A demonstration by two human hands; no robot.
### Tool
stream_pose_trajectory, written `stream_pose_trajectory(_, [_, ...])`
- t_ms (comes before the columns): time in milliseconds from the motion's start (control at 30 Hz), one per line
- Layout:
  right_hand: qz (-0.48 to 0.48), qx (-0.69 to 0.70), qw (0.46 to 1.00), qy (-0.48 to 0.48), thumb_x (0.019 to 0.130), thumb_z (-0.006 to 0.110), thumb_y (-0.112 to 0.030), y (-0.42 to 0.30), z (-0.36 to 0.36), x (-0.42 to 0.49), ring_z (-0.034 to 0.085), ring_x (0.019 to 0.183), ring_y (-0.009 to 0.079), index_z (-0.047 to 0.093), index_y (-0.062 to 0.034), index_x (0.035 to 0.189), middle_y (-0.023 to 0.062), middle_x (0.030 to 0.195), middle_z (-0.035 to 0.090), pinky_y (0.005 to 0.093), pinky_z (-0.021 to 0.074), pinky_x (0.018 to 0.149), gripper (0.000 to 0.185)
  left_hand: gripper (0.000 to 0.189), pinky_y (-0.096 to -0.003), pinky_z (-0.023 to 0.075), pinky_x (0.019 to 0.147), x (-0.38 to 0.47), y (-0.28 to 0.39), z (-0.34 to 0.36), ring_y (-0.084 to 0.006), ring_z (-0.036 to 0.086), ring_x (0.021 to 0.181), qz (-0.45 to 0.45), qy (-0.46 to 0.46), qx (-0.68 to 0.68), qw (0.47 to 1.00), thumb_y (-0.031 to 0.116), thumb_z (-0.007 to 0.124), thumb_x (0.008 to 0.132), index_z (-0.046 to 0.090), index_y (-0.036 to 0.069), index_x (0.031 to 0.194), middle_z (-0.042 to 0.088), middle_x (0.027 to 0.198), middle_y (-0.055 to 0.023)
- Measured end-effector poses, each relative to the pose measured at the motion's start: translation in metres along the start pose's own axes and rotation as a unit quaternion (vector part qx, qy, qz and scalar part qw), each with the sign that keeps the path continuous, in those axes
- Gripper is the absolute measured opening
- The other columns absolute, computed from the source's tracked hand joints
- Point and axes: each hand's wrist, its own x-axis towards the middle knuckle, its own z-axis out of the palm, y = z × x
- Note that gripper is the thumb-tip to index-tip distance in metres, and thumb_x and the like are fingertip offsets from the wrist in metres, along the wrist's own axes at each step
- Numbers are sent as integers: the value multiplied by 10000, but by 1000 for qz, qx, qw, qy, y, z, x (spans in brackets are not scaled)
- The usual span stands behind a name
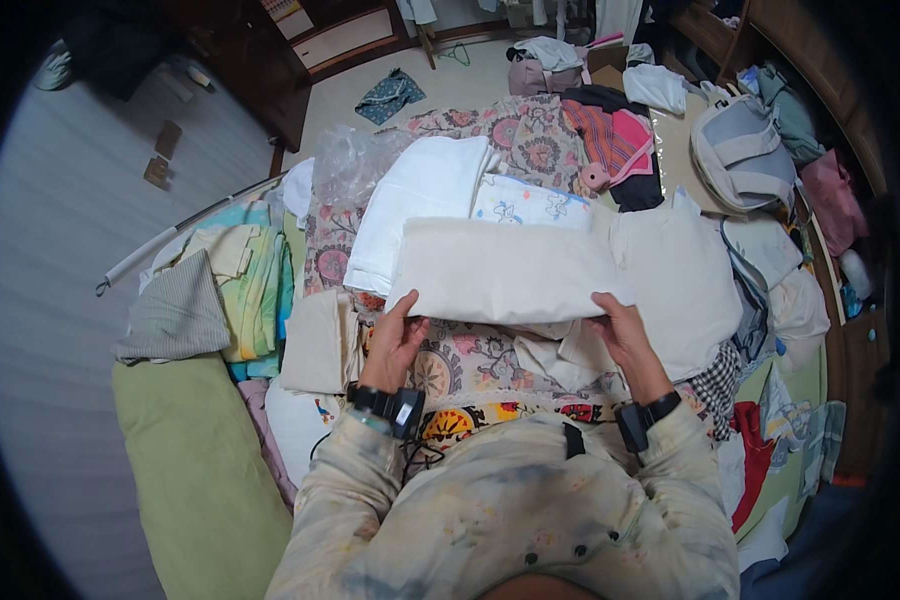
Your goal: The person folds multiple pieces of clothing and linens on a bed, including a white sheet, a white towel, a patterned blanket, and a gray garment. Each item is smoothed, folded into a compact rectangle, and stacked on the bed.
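A folded off-white cloth (506, 270) spans the space before me, held by its two near corners. My left hand (396, 341) pinches the left corner, thumb on top and fingers beneath. At the right corner my right hand (621, 334) grips in the same way. Behind the cloth lie a folded white cloth (427, 187) and a white cloth with printed animal figures (532, 201), both partly covered. A larger cream fabric piece (671, 277) rests just right of the held cloth. Near my left wrist sits a folded beige cloth (313, 341).
A patterned floral cover (450, 367) is spread under the fabrics. Striped grey cloth (176, 311) and yellow-green folded textiles (251, 300) are piled left, beside a long green cushion (195, 465). A crumpled clear plastic bag (352, 161) lies beyond. Farther right stands a grey-white backpack (742, 154).
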Motion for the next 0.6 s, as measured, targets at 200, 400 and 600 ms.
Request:
stream_pose_trajectory(200, [-123,-42,989,-65,854,609,-163,-97,43,-39,647,859,175,560,-7,1126,77,975,637,301,564,679,318,255,-327,525,746,-53,41,16,-213,606,918,87,-132,-61,986,87,682,839,550,29,1049,615,1013,-100])
stream_pose_trajectory(400, [-127,-24,981,-145,848,617,-137,-143,143,24,636,874,173,560,-32,1095,69,1004,621,308,565,733,275,334,-368,509,887,-59,99,41,-243,609,1015,259,-108,-8,960,137,670,854,558,-4,1135,629,1088,-115])
stream_pose_trajectory(600, [-166,103,954,-229,875,612,-128,-175,221,100,626,850,173,551,-11,1107,75,978,609,293,557,765,267,437,-373,569,833,-54,106,46,-236,615,1025,344,-93,21,934,100,628,884,465,-9,1275,586,1195,-124])
